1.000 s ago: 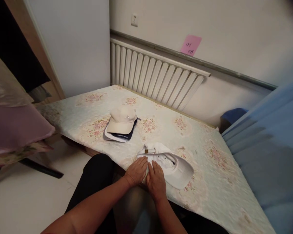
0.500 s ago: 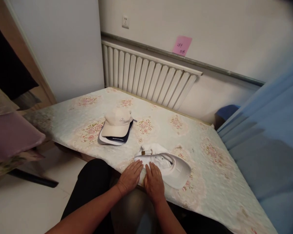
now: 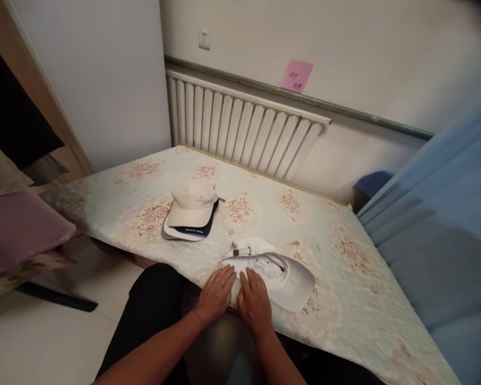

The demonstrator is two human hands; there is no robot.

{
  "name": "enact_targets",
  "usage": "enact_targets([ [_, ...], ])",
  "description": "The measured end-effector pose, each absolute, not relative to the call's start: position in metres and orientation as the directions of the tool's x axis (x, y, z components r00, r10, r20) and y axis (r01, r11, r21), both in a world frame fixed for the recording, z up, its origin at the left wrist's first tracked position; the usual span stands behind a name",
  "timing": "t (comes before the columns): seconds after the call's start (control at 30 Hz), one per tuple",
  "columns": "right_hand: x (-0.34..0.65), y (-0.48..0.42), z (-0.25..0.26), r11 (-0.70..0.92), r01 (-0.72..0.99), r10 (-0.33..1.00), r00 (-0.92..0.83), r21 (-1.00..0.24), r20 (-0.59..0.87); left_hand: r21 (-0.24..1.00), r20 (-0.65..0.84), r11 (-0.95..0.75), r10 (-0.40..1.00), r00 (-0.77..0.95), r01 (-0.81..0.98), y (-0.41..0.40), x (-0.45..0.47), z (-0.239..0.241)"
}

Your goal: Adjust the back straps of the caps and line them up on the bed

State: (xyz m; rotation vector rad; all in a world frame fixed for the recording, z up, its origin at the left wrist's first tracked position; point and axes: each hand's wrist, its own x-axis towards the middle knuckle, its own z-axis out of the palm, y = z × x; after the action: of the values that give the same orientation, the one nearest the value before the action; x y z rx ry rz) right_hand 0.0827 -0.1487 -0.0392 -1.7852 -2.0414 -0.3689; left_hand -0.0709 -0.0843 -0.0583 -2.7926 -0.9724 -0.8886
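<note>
A white cap lies upside down near the front edge of a floral mattress. My left hand and my right hand rest flat side by side at the mattress edge, fingers stretched out, fingertips touching the rear part of the white cap. Neither hand grips anything. Farther back to the left sits a stack of caps: a beige one on top, a dark blue one and a white one under it.
A white radiator runs along the wall behind the mattress, with a pink note above it. Blue fabric hangs at the right. A pink cushion sits at the left. My dark-trousered leg is below the mattress edge.
Both hands have slid slightly back toward the mattress edge, staying flat on the white cap. The view has shifted a little; the caps have not moved.
</note>
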Motion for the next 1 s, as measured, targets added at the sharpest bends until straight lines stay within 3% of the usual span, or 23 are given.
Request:
enact_targets([
  [1.0,0.0808,-0.1493,-0.0389,0.155,0.986,0.866,-0.106,-0.060,0.488,0.151,0.559,-0.784,0.570,0.602,0.603,-0.0882,-0.0691,-0.0563],
])
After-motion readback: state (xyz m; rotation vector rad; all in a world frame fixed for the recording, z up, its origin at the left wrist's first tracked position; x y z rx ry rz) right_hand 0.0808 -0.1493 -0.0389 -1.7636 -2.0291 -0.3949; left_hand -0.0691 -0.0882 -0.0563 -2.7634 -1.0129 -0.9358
